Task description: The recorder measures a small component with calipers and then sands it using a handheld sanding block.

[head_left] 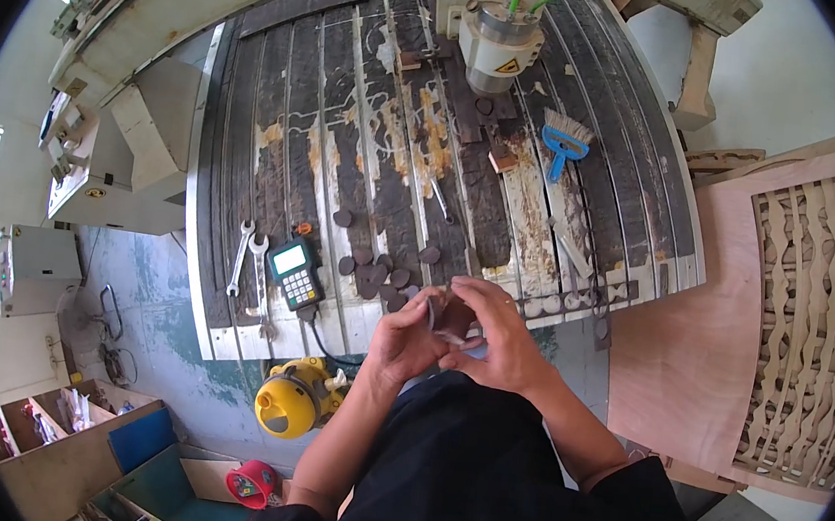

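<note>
In front of my body, above the near edge of the slatted machine bed [276,162], both hands close round a small dark brown piece [454,318]. My left hand [406,343] grips its left side, fingers curled. On the other side, my right hand [499,337] bends its fingers over and under it. Pale, thin edges show at the piece's lower side; what they belong to is unclear. Just beyond my left hand lie several dark brown rounded pieces [373,278] in a loose group.
Two wrenches [240,259] and a handheld keypad controller [294,271] lie left. A blue brush [562,149] rests below right of the machine's spindle [499,47]. A yellow machine [292,399] stands below the bed, and a cut-out wooden panel [693,317] is at right.
</note>
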### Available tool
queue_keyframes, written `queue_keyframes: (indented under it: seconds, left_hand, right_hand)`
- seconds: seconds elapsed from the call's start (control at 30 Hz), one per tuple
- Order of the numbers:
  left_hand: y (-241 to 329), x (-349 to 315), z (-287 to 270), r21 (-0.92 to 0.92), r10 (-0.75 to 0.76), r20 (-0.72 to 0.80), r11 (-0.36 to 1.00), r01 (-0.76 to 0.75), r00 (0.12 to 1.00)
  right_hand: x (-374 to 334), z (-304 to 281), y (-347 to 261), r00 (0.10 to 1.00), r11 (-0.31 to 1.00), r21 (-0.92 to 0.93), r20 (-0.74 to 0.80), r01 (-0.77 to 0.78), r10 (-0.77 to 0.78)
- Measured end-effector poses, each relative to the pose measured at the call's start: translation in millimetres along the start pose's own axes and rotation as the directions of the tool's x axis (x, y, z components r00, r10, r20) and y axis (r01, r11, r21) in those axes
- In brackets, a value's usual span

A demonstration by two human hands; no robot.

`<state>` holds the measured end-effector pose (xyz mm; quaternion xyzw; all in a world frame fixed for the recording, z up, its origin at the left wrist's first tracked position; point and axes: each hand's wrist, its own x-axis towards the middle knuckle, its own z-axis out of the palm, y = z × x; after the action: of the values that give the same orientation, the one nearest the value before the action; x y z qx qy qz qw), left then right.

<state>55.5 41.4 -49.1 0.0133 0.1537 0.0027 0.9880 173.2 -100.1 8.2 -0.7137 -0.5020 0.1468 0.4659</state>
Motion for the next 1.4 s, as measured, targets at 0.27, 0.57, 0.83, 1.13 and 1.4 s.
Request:
queue_keyframes:
  seconds: [0.27, 0.57, 0.83, 1.13, 1.4]
  left_hand:
    - [3.3, 28.0, -13.8, 0.183, 0.090, -0.118, 0.981, -0.068, 0.989]
    - [-24.6, 55.0, -32.4, 0.136, 0.197, -0.402, 0.979, -0.155, 0.894]
    - [-36.7, 65.6, -27.7, 0.137, 0.232, -0.488, 0.973, -0.188, 0.842]
    - [-44.3, 82.4, -26.4, 0.146, 0.228, -0.459, 0.973, -0.180, 0.859]
    - [-50.1, 81.5, -27.7, 0.126, 0.215, -0.458, 0.976, -0.176, 0.862]
  right_hand:
    - [91.8, -42.0, 240.1, 0.831, 0.892, 0.183, -0.324, -0.413, 0.451]
    - [222.8, -33.3, 404.8, 0.925, 0.926, -0.087, -0.142, -0.366, 0.352]
    - [239.5, -16.8, 414.9, 0.828, 0.815, -0.196, 0.029, -0.545, 0.561]
    - [236.3, -24.5, 414.4, 0.617, 0.366, 0.586, 0.309, -0.723, 0.724]
    - [231.0, -34.0, 412.5, 0.575, 0.119, 0.748, 0.387, -0.653, 0.721]
